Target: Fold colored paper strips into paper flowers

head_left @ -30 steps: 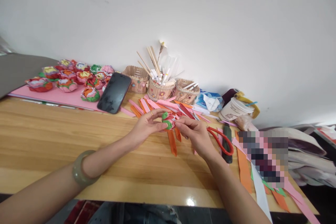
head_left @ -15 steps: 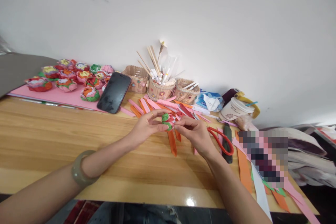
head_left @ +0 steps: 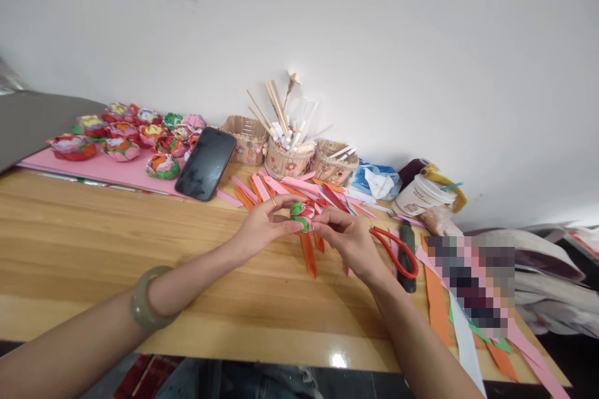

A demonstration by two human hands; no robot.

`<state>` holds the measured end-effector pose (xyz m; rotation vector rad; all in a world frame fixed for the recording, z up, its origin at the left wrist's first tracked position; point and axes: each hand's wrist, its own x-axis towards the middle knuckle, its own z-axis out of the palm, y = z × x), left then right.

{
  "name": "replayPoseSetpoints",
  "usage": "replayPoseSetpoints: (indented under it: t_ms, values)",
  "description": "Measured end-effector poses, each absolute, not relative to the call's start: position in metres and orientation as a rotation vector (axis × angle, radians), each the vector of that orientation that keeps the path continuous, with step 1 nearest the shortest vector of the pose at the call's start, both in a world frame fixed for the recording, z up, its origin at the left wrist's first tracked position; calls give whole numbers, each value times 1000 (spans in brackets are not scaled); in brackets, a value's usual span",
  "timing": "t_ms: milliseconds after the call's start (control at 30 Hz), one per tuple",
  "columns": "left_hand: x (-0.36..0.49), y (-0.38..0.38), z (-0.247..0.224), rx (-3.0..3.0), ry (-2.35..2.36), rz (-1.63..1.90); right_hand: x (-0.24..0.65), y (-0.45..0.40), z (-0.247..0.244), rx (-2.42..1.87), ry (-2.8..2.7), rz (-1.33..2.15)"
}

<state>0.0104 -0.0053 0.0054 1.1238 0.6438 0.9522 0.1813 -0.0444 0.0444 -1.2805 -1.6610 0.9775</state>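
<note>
Between my two hands is a small folded paper flower point(head_left: 299, 215), green outside with pink, red and white layers. My left hand point(head_left: 269, 223) pinches its left side between thumb and fingers. On the other side, the fingertips and thumb of my right hand point(head_left: 344, 234) are closed on the flower's right edge. Orange folded paper strips point(head_left: 308, 255) lie on the table just below and behind it. A heap of pink, orange and red paper strips point(head_left: 292, 186) spreads beyond my hands. Scissors with red handles point(head_left: 395, 252) rest right of my right hand.
Several finished paper flowers point(head_left: 120, 148) sit on pink paper point(head_left: 98, 169) at the left, beside a leaning phone point(head_left: 206, 163). Decorated baskets point(head_left: 290, 159), a tissue pack point(head_left: 374, 179) and a white cup point(head_left: 421, 196) line the wall. Long paper strips point(head_left: 437, 299) lie at the right.
Both hands keep their hold on the paper flower with almost no movement. The whole view has shifted very slightly.
</note>
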Motion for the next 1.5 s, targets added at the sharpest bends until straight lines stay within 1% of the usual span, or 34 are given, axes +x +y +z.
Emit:
replayPoseSetpoints:
  t_ms: [167,367,667,900,1000,1167,1400,1500]
  values:
    - [10,-5,6,1130,703,969,182,-45,48,-1282,-1709,932]
    - [11,-6,2,1156,635,922,180,-44,42,-1347,-1650,935]
    - [12,-5,5,1126,736,1001,180,-44,45,-1357,-1776,766]
    - [13,-7,3,1101,629,964,178,-42,34,-1389,-1673,779]
    - [14,-7,1,1050,597,1007,177,-46,36,-1372,-1665,666]
    - [14,-5,-3,981,546,1052,177,-52,40,-1356,-1661,345]
    - [15,-5,-3,981,491,1077,173,-55,37,-1183,-1842,174]
    - [15,-5,-3,977,475,1088,172,-56,36,-1130,-1835,109]
